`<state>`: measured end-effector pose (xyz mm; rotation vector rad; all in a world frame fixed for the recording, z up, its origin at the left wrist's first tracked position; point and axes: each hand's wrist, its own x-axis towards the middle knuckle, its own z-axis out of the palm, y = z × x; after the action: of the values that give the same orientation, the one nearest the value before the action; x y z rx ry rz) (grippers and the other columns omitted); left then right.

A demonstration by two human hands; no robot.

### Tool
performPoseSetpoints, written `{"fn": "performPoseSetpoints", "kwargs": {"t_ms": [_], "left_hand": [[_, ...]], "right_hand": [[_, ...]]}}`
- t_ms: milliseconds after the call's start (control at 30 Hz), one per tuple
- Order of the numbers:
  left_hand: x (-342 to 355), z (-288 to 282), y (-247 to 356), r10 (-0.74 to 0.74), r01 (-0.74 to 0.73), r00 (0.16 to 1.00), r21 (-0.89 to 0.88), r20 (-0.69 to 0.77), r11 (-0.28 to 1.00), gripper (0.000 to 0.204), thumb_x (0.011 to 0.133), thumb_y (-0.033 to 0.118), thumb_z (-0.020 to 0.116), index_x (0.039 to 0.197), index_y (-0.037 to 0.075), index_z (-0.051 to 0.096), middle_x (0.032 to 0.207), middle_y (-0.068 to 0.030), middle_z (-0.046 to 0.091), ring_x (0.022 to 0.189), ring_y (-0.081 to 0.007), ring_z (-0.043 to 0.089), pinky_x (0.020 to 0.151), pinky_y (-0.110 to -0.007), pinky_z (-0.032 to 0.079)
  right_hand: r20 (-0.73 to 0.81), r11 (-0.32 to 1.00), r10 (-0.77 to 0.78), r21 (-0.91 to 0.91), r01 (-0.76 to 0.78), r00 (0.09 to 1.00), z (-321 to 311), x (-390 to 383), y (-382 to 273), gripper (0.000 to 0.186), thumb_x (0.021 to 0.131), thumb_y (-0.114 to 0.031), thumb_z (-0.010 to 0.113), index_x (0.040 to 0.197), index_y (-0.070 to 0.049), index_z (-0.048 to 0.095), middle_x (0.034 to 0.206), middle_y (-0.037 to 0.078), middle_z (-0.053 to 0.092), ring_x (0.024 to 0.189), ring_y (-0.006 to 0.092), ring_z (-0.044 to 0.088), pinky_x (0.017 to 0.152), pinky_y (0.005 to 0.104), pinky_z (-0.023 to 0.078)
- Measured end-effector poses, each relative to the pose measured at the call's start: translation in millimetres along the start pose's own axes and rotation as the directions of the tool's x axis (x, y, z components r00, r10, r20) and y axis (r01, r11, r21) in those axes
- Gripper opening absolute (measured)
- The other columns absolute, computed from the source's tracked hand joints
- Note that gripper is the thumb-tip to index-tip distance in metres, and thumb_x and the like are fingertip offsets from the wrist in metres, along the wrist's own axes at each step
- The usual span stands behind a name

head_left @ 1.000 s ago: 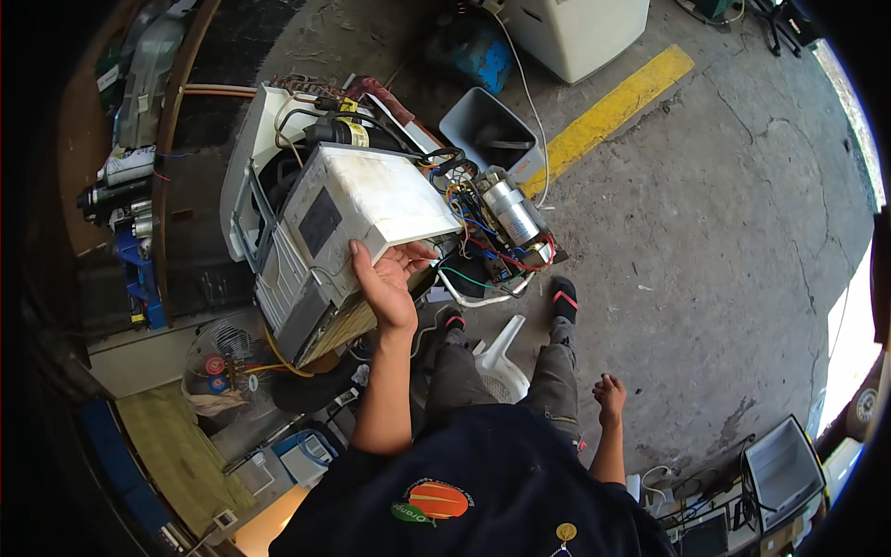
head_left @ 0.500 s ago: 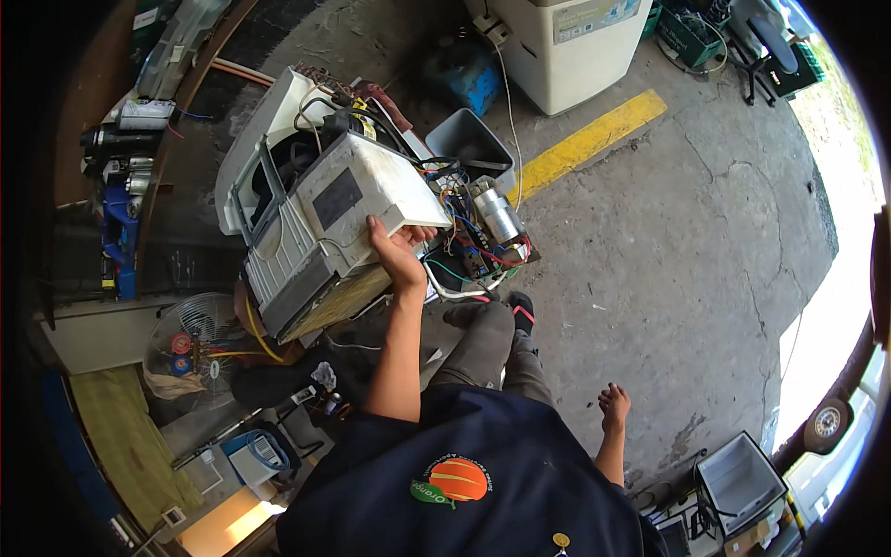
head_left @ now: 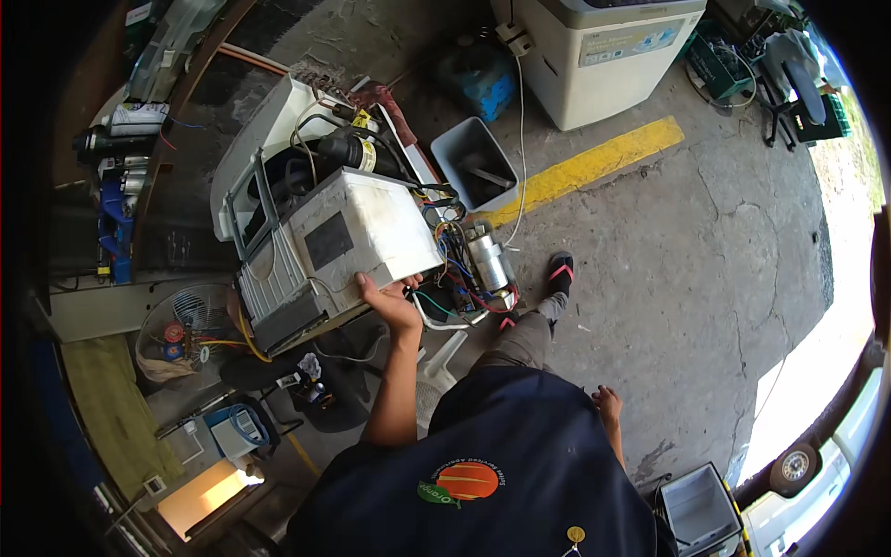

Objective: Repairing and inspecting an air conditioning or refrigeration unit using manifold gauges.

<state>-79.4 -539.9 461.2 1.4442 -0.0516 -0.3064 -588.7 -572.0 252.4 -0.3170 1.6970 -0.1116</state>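
A partly opened window air conditioner (head_left: 329, 241) sits at the left in front of me, its dark compressor (head_left: 348, 150) and cables exposed. On its near side my left hand (head_left: 394, 302) is closed around the lower edge of the white metal housing (head_left: 385, 223), thumb on top, fingertips partly hidden beneath. A silver capacitor (head_left: 489, 260) with coloured wires hangs out beside the housing, right of that hand. My right hand (head_left: 608, 406) hangs low at my right side, fingers loosely curled, and I see nothing in it.
A grey bin (head_left: 475, 165) stands behind the unit, near a blue container (head_left: 483, 88) and a white washing machine (head_left: 617, 70). A white cable runs down past the bin. Left of the unit are a fan (head_left: 190, 320) and a tool shelf; a white plastic chair (head_left: 441, 371) is below.
My left hand keeps its grip on the housing. One foot has stepped forward to the right. The view has shifted, and the white chair now shows beside my leg.
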Motion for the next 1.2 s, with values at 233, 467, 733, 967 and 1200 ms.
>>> {"fn": "performPoseSetpoints", "kwargs": {"t_ms": [233, 467, 733, 967, 1200], "left_hand": [[-4.0, 22.6, 5.3, 0.063, -0.049, 0.956, 0.056, -0.286, 0.997, 0.078, 0.091, 0.064, 0.019, 0.112, -0.003, 0.053, 0.083, -0.0128, 0.062, 0.057, -0.0177, 0.048, 0.051, -0.028, 0.035], [1.2, 19.1, -9.4, 0.168, -0.152, 0.908, 0.073, -0.384, 0.986, 0.074, 0.093, 0.064, 0.019, 0.133, 0.007, 0.042, 0.12, -0.0139, 0.057, 0.087, -0.026, 0.059, 0.069, -0.035, 0.048], [10.7, 24.2, -17.0, 0.332, -0.293, 0.833, 0.156, -0.442, 0.943, 0.082, 0.092, 0.068, 0.015, 0.15, 0.011, 0.018, 0.153, -0.0167, 0.025, 0.137, -0.0366, 0.032, 0.108, -0.046, 0.035], [8.2, 42.2, -5.5, 0.314, -0.267, 0.817, 0.165, -0.484, 0.949, 0.08, 0.093, 0.067, 0.014, 0.15, 0.011, 0.017, 0.153, -0.016, 0.025, 0.136, -0.035, 0.034, 0.106, -0.045, 0.038], [8.0, 41.7, -8.9, 0.317, -0.287, 0.819, 0.136, -0.479, 0.948, 0.078, 0.093, 0.066, 0.014, 0.15, 0.012, 0.017, 0.154, -0.0154, 0.024, 0.136, -0.0344, 0.034, 0.105, -0.045, 0.038]], "right_hand": [[0.023, 0.954, -0.197, -0.225, 0.197, 0.98, -1.5, 7.1, -149.7, 0.026, 0.091, -0.022, 0.055, 0.107, -0.002, 0.061, 0.076, 0.007, 0.06, 0.062, 0.014, 0.056, 0.058, 0.0249, 0.043], [0.02, 0.929, -0.291, -0.232, 0.287, 0.957, -2.0, 9.2, -233.1, 0.025, 0.092, -0.022, 0.056, 0.107, -0.003, 0.061, 0.078, 0.006, 0.059, 0.064, 0.013, 0.055, 0.06, 0.0239, 0.042], [0.051, 0.93, -0.073, -0.358, 0.086, 0.996, -25.6, 40.5, -219.5, 0.026, 0.092, -0.023, 0.056, 0.108, -0.003, 0.061, 0.077, 0.006, 0.059, 0.065, 0.0131, 0.056, 0.059, 0.0239, 0.042], [0.055, 0.95, -0.047, -0.308, 0.062, 0.997, -52.8, 65.6, -219.0, 0.029, 0.092, -0.024, 0.056, 0.11, -0.002, 0.06, 0.077, 0.006, 0.06, 0.065, 0.0134, 0.056, 0.059, 0.0243, 0.042], [0.09, 0.922, -0.139, -0.35, 0.162, 0.986, -29.1, 75.1, -237.8, 0.031, 0.092, -0.026, 0.055, 0.111, -0.003, 0.06, 0.078, 0.005, 0.059, 0.066, 0.0135, 0.056, 0.06, 0.0246, 0.041]]}}
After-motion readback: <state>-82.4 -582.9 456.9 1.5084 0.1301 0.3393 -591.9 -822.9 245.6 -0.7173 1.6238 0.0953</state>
